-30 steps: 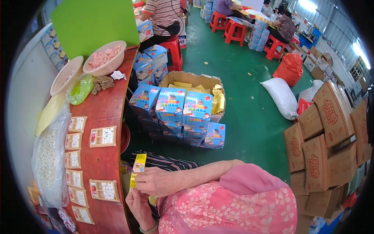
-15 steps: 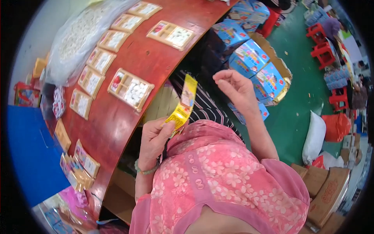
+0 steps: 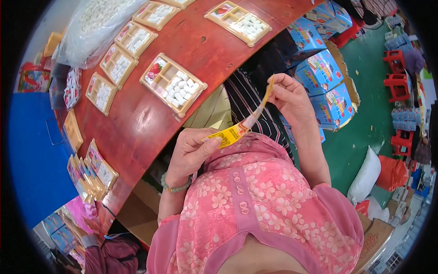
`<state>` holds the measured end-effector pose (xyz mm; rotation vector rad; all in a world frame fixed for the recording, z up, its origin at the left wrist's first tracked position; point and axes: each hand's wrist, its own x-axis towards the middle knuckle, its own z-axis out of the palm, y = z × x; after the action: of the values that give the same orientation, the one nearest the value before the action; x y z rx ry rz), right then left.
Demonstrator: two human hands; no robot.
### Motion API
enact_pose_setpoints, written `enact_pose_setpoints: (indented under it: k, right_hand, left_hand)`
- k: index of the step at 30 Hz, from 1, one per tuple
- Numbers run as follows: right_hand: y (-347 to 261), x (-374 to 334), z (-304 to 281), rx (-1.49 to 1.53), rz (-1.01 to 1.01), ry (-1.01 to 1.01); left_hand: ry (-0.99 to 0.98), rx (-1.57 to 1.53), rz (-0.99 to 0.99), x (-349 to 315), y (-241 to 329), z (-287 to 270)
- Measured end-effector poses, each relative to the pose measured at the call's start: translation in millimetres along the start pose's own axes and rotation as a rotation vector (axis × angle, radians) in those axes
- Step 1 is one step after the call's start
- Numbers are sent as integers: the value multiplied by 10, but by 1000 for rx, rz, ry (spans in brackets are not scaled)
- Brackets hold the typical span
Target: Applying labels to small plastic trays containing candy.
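A narrow yellow printed packet strip (image 3: 233,133) stretches between my two hands above my lap. My left hand (image 3: 194,148) pinches its lower left end, thumb on top. The other end is held by my right hand (image 3: 292,97), between thumb and fingertips, up and to the right. Toward that end the strip twists and shows almost edge-on. On the table ahead of my left hand lies a wooden-framed tray (image 3: 173,85) with white pellet-like pieces and a strawberry picture. A similar tray (image 3: 238,23) lies farther off.
More filled trays (image 3: 119,67) line the red table (image 3: 150,130), beside a clear bag of white pieces (image 3: 98,23). Several trays stand stacked (image 3: 86,178) at the near left. Blue printed boxes (image 3: 319,71) fill a carton to the right. A person's dark sleeve (image 3: 114,255) shows lower left.
My right hand, empty before, has taken hold of the strip's far end. The strip has swung from upright to slanting right. The view has shifted, and a person's sleeve has appeared lower left.
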<state>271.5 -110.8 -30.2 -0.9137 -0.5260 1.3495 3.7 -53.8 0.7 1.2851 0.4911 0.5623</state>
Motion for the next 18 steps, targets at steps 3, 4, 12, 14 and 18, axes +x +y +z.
enact_pose_setpoints:
  k: [3, 4, 12, 14, 18]
  right_hand:
    - [-10, 51, 67, 106, 40, 10]
    - [-8, 68, 91, 111, 51, -5]
    - [-22, 231, 264, -116, -90, -222]
    - [-27, 302, 430, -150, -115, -168]
    - [-83, 503, 755, -206, 75, -83]
  left_hand:
    - [23, -13, -75, -19, -30, -59]
    - [35, -32, -67, -21, -33, -58]
    - [221, -173, -23, -116, 131, -172]
    - [267, -152, -49, -189, 154, -267]
    - [481, -6, -66, -257, 426, -268]
